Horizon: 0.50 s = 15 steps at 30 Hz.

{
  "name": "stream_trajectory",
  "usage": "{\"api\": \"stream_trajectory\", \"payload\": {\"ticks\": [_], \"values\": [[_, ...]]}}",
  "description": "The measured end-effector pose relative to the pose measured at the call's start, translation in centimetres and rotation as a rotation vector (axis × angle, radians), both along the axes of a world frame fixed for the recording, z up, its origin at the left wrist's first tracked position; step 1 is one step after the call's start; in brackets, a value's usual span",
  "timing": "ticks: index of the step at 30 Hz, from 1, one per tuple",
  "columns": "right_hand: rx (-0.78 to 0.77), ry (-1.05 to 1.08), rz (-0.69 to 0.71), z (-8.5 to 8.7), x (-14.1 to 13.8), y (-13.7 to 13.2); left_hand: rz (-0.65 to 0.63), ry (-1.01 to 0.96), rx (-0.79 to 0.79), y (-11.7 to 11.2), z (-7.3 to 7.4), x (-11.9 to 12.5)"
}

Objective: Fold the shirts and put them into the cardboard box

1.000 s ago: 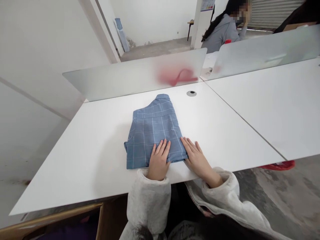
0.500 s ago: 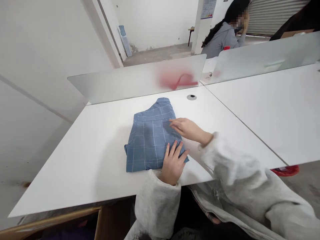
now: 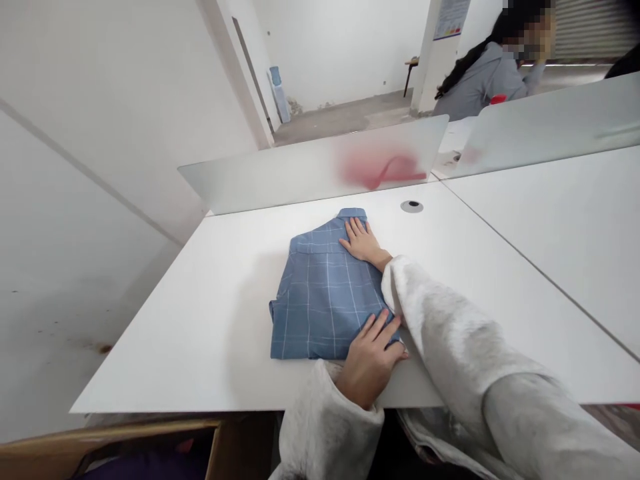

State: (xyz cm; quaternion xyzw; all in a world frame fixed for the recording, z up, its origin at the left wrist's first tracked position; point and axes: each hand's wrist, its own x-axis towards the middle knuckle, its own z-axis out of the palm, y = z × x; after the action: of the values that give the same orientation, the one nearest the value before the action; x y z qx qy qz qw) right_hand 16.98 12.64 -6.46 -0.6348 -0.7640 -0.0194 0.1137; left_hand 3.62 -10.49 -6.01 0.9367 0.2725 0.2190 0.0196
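A blue shirt (image 3: pixel 320 287) with a white windowpane check lies folded on the white table (image 3: pixel 200 333), its collar end pointing away from me. My left hand (image 3: pixel 373 357) rests on the shirt's near right corner, fingers spread and the thumb out to the side. Up by the collar, my right hand (image 3: pixel 360 241) lies flat on the cloth with its fingers apart. Neither hand grips the fabric. Light grey fleece sleeves cover both of my arms.
Frosted dividers (image 3: pixel 310 167) stand along the table's back edge, with a blurred red thing behind one. A round cable grommet (image 3: pixel 412 207) sits right of the collar. Below the front edge is a cardboard box (image 3: pixel 215 450) holding dark cloth. Beyond, a person in grey (image 3: pixel 480 80) sits.
My right hand has gone from hovering at the shirt's right side to lying flat near the collar. My left hand stays at the near right corner. The view has shifted left.
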Motion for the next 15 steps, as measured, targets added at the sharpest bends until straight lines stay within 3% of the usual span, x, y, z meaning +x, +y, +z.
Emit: {"api": "stream_trajectory", "payload": {"ticks": [3,6,8,10,12,15], "values": [[-0.003,0.031,-0.040,-0.2,-0.1,1.2,0.018,0.041,-0.004,-0.5,1.0,-0.2],[0.036,0.068,-0.012,-0.4,0.2,1.2,-0.009,0.105,-0.037,0.0,3.2,-0.9],[0.075,0.115,0.010,-0.3,0.5,0.9,-0.016,0.152,-0.044,1.5,4.8,-1.7],[0.127,0.179,0.015,0.1,0.9,0.5,0.061,0.207,-0.015,4.0,5.6,-2.3],[0.192,0.229,0.003,0.7,1.1,0.2,0.198,0.252,0.021,6.8,5.2,-2.6],[0.284,0.233,-0.014,1.2,1.2,0.0,0.324,0.275,0.000,9.9,3.2,-2.7]]}}
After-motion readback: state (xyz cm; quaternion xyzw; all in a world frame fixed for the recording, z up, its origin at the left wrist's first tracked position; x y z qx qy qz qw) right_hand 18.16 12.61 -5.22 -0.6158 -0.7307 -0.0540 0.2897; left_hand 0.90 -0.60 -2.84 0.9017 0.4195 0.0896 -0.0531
